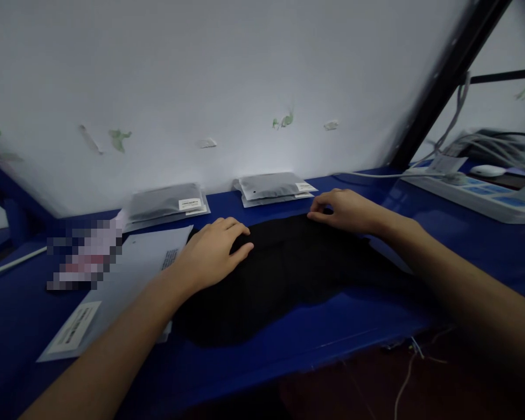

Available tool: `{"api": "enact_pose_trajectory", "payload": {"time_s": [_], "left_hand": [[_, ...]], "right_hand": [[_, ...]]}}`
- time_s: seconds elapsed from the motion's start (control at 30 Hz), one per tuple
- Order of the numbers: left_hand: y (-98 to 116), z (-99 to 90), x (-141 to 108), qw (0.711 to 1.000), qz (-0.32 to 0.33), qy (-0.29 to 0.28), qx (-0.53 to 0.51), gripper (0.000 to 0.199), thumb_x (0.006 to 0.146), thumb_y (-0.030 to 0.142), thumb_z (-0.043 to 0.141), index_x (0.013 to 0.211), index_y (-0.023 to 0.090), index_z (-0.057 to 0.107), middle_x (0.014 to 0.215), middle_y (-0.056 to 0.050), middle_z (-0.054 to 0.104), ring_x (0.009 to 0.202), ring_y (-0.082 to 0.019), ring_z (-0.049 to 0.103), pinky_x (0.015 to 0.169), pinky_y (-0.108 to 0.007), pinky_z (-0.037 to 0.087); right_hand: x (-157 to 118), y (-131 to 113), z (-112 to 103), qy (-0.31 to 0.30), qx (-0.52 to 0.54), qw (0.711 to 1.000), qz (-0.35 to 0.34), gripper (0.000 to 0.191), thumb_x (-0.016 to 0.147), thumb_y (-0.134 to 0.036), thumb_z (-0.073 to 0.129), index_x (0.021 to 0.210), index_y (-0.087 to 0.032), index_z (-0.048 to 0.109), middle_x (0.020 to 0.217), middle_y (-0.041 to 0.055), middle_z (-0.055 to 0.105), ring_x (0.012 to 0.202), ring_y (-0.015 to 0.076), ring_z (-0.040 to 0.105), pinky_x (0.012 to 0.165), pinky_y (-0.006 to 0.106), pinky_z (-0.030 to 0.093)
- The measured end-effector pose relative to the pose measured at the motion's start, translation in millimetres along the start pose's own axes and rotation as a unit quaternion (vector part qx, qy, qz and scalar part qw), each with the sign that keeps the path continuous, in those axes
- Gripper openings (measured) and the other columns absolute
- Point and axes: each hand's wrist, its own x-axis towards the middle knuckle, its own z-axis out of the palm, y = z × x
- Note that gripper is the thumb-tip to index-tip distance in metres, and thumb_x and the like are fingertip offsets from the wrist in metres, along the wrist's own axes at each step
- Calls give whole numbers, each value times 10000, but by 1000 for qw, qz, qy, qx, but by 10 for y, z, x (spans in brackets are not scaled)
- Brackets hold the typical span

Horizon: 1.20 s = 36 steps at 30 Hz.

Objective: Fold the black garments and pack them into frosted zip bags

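Note:
A piece of black cloth (280, 262) lies spread across the blue table, its folds hard to make out in the dark. My left hand (216, 251) rests on its left part, with thumb and fingers apart. At the upper right edge of the cloth, my right hand (341, 210) has its fingers curled and its thumb close to them, pinching the edge. Beside my left forearm lies a flat grey plastic bag (144, 256) with a white label, partly hidden by the arm.
Two packed bags, one on the left (166, 201) and one in the middle (273, 185), lie along the white wall. A blurred pinkish packet (94, 251) sits at left. On the right are a power strip (476, 195) and cables (485, 143). The blue table's (332, 326) front edge runs below.

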Motion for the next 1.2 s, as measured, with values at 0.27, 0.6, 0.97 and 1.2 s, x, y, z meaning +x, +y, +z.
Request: {"api": "enact_pose_trajectory", "payload": {"time_s": [0.27, 0.6, 0.97, 1.2], "left_hand": [[0, -13, -9, 1000, -11, -7, 2, 324, 952, 399, 460, 1159, 205, 616, 1196, -57, 634, 1072, -245, 589, 909, -411, 483], [-16, -26, -29, 1000, -16, -14, -5, 317, 954, 416, 462, 1156, 220, 609, 1210, -48, 628, 1073, -237, 576, 933, -416, 475], [40, -178, -104, 999, 12, -29, 13, 327, 960, 391, 451, 1213, 235, 588, 1253, -61, 608, 1115, -242, 572, 927, -405, 481], [202, -387, -919, 997, 83, -7, 7, 188, 905, 413, 592, 1035, 297, 665, 1126, -24, 654, 1040, -230, 603, 925, -404, 485]], "right_hand": [[-13, 3, 16, -5, 28, 999, 20, 245, 846, -419, 522, 847, -243, 692, 911, 44, 741, 809, 219, 668, 699, 355, 494], [-10, -23, 17, 2, 37, 999, 7, 233, 852, -398, 518, 838, -229, 678, 895, 58, 734, 780, 214, 662, 675, 362, 488], [-58, -83, -3, 25, 62, 998, 6, 203, 861, -354, 527, 846, -212, 671, 891, 72, 727, 828, 220, 663, 785, 377, 491], [-887, -222, -251, 31, 138, 988, -57, 246, 851, -492, 599, 929, -270, 672, 1036, 58, 702, 1091, 275, 611, 930, 451, 483]]}}
